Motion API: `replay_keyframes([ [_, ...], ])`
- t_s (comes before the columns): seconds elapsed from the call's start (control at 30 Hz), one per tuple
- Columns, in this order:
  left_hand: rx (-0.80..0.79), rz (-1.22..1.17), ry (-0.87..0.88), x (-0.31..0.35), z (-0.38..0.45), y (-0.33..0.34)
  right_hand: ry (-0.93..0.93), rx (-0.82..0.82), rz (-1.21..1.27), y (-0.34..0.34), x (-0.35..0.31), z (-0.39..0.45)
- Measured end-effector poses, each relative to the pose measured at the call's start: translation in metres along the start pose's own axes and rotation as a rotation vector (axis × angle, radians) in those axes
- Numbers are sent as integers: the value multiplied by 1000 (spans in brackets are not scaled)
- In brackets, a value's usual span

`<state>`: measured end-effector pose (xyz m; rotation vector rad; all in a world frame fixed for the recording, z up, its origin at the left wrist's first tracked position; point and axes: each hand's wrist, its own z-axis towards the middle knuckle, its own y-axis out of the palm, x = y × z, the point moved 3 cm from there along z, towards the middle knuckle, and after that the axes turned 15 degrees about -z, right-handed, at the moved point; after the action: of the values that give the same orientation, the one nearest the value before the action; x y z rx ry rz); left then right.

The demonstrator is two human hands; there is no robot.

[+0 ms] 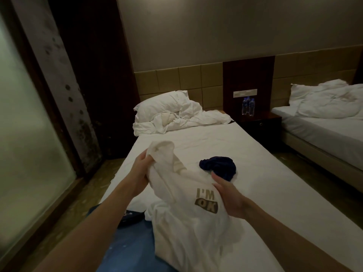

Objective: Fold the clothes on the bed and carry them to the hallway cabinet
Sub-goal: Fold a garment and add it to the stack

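Observation:
A white T-shirt (182, 218) printed "I'M OK" hangs bunched over the near end of the bed (255, 173). My left hand (140, 169) grips the shirt near its upper left, by the collar and sleeve. My right hand (228, 195) holds the fabric on the right, beside the print, thumb on top. A crumpled dark blue garment (218, 166) lies on the sheet just beyond my right hand.
A pillow and rumpled duvet (172, 114) are piled at the bed's head. A dark nightstand (259, 124) with water bottles (247, 106) stands between this bed and a second bed (324, 130) on the right. A frosted glass panel (29, 134) lines the left.

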<state>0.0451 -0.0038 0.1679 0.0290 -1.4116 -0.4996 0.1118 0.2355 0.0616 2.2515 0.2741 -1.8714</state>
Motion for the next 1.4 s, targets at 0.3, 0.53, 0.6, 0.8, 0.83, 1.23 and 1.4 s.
replay_keyframes([
  [0.3,37,122,42,9,1,-10,193,-23,-393,-6,10,2],
  [0.53,84,451,81,2,0,-24,-56,440,-381,-48,-25,-10],
  [0.6,85,543,62,3,-2,-22,-123,547,-286,-58,-38,-16],
  [0.8,-50,577,-137,3,-4,-11,-190,620,-221,-67,-75,-36],
  [0.83,-74,593,-158,3,-6,-9,-180,625,-277,-67,-79,-38],
  [1.23,-87,486,-19,22,-37,14,-192,884,-987,-81,-100,-67],
  [1.4,22,460,139,36,-40,22,-347,938,-901,-75,-120,-95],
])
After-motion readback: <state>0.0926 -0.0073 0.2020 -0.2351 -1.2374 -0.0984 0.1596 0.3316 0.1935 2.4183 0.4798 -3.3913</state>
